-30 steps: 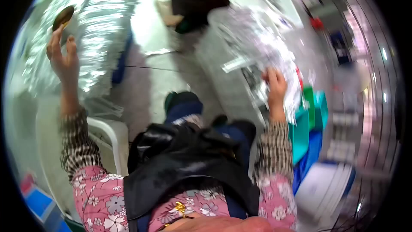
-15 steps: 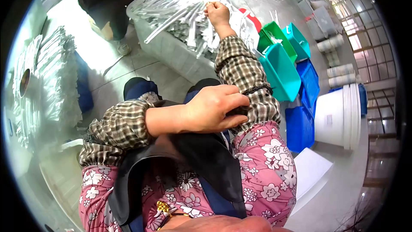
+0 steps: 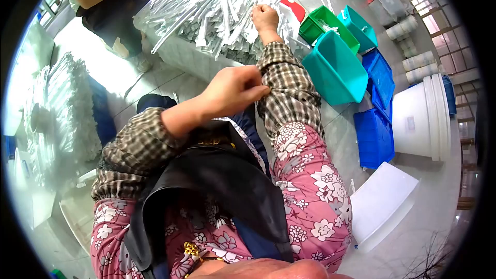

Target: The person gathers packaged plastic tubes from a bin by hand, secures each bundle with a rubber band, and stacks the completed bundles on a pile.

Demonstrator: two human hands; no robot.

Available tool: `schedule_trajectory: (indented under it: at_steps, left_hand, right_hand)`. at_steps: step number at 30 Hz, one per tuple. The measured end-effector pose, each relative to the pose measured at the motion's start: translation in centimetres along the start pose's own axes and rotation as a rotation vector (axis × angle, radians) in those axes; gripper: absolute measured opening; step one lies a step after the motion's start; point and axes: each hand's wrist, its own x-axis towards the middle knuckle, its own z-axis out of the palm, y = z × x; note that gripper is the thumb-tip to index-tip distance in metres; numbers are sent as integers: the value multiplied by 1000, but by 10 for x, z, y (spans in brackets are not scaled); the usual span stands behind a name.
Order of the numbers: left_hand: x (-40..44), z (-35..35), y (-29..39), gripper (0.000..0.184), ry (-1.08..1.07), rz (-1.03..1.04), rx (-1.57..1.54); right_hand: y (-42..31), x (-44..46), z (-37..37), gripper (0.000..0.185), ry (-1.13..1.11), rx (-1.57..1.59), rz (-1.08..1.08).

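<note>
My right hand (image 3: 265, 18) is stretched forward, closed, over the right part of a heap of white and silvery strips (image 3: 227, 13). Whether anything is inside its fingers is hidden. Across my body comes my left hand (image 3: 232, 92), its bent fingers and thumb closed on the checked sleeve (image 3: 289, 90) of my right arm, a little below the elastic wrist part. The strips fill a pale bin (image 3: 186, 59), and some stick out over its edge.
Green (image 3: 338, 30) and teal bins (image 3: 336, 67), blue crates (image 3: 373, 139), a white bucket (image 3: 413, 121) and a white box (image 3: 383, 201) stand at the right. Another stack of strips (image 3: 72, 108) is at the left. A person (image 3: 116, 10) stands at the upper left.
My left hand has come from the left stack across to my right sleeve, where its fingers have closed. A brown round item seen at the left hand earlier was let go. My right hand stays over the strips.
</note>
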Motion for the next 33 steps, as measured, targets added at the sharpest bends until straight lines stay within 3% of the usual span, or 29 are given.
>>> schedule_trajectory:
  at_steps: [1,3,4,5,6,7,9,13,15,16,17,19,21,23,25,26,29,30,33]
  left_hand:
    - [-2,-2,-16,32,-108,-135,-206]
    - [-18,9,-29,36,-232,-71,-170]
    - [-22,16,-25,41,-425,-37,55]
    - [-29,29,-26,45,-590,-195,-137]
    - [-37,51,-45,39,-552,-9,-187]
    - [-38,58,-35,28,-592,-95,-303]
    - [-35,67,-29,23,-463,-65,-374]
    - [-32,78,-47,20,-342,-126,-375]
    - [-34,73,-43,20,-288,-263,-309]
    - [-36,59,-31,22,-280,-282,-341]
    - [-37,58,-50,23,-237,-151,-204]
    - [-45,51,-86,22,-96,-137,-180]
    - [-43,30,-96,20,-99,-483,-371]
    - [-35,19,-106,22,-56,-547,-450]
    - [-24,12,-109,23,-66,-566,-530]
    - [-17,9,-109,24,-88,-540,-537]
    - [-1,5,-122,29,-157,-522,-543]
    - [4,7,-126,29,-148,-534,-554]
    - [20,14,-137,29,-112,-554,-626]
  right_hand:
    - [-5,1,-5,26,14,94,63]
    - [-13,5,-19,27,37,287,194]
    - [-21,5,-26,23,86,503,260]
    - [-32,4,-30,18,131,693,363]
    - [-37,6,-29,17,175,795,417]
    - [-43,7,-28,16,213,896,471]
    - [-53,6,-25,13,205,904,476]
    - [-61,3,-31,13,164,922,457]
    - [-58,3,-35,13,136,942,430]
    - [-54,1,-40,14,100,910,378]
    - [-50,-2,-46,15,66,879,325]
    - [-30,-12,-60,19,-36,682,166]
    - [7,-21,-77,21,-160,375,132]
    - [77,-13,-78,31,-203,111,172]
    - [81,-25,-83,47,-33,-450,20]
    - [76,-24,-90,66,-104,-533,122]
    - [68,-20,-95,75,-129,-604,231]
    - [62,-14,-97,91,-236,-599,356]
    - [38,-5,-87,101,-401,-692,445]
